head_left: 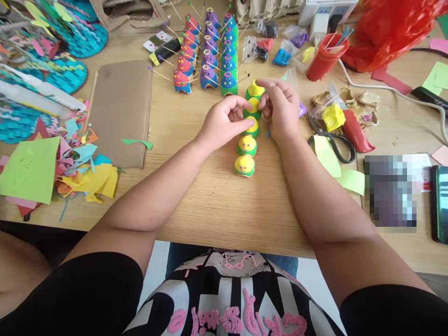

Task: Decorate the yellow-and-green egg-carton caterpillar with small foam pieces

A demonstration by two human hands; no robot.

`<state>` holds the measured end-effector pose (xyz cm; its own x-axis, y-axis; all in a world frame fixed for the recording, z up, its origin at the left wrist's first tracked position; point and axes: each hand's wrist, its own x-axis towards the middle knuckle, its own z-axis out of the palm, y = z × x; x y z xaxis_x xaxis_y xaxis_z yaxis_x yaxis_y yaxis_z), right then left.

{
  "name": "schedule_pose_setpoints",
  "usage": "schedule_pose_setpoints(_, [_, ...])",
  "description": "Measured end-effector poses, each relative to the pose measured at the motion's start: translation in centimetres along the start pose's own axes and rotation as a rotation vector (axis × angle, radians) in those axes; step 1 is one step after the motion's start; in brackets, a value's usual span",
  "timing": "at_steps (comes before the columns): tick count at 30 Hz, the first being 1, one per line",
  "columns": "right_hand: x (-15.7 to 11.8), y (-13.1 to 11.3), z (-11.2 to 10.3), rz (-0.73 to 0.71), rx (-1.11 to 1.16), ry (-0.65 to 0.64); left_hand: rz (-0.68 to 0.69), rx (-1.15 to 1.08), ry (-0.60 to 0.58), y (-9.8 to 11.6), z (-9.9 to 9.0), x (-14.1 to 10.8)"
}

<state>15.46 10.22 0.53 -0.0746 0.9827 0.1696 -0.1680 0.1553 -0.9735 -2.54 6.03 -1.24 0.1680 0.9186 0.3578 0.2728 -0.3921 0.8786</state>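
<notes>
A row of yellow-topped, green-based clay figures (247,145) runs away from me along the table. The two nearest have small purple eyes and mouths. My left hand (226,119) rests against the row from the left, thumb and forefinger apart across one of its bumps. My right hand (282,105) is closed at the far end, its forefinger at the yellow top of the farthest bump (255,89). Its other fingers are curled; whether they hold a small bit is hidden. Behind stand finished-looking rows in red (182,80), purple (209,74) and blue-green (229,79), with sticks poking out.
Brown cardboard (121,112) and paper scraps (94,179) lie left. At right are scissors (338,147), yellow clay (333,116), a red comb-like piece (357,133), green paper (327,156) and a phone (439,203). A red cup (325,58) stands behind, near a white cable (392,88).
</notes>
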Motion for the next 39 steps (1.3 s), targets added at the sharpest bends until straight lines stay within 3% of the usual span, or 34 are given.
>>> schedule_pose_setpoints(8, [-0.1, 0.3, 0.1, 0.008, -0.047, 0.019, 0.021, -0.063, 0.101, -2.5, -0.1, 4.0])
schedule_pose_setpoints(12, [0.0, 0.6, -0.1, -0.046, -0.048, 0.004, 0.078, -0.004, 0.232, -3.0, 1.2, 3.8])
schedule_pose_setpoints(15, [0.2, 0.9, -0.2, -0.071, -0.075, -0.005, 0.080, 0.016, 0.262, -3.0, 1.6, 3.1])
schedule_pose_setpoints(31, [-0.5, 0.7, -0.5, -0.087, -0.156, -0.013, 0.122, -0.044, 0.257, -2.8, 1.5, 3.5])
schedule_pose_setpoints(39, [-0.7, 0.3, -0.5, -0.079, -0.212, -0.078, 0.176, -0.078, 0.145, -1.4, 1.6, 3.0])
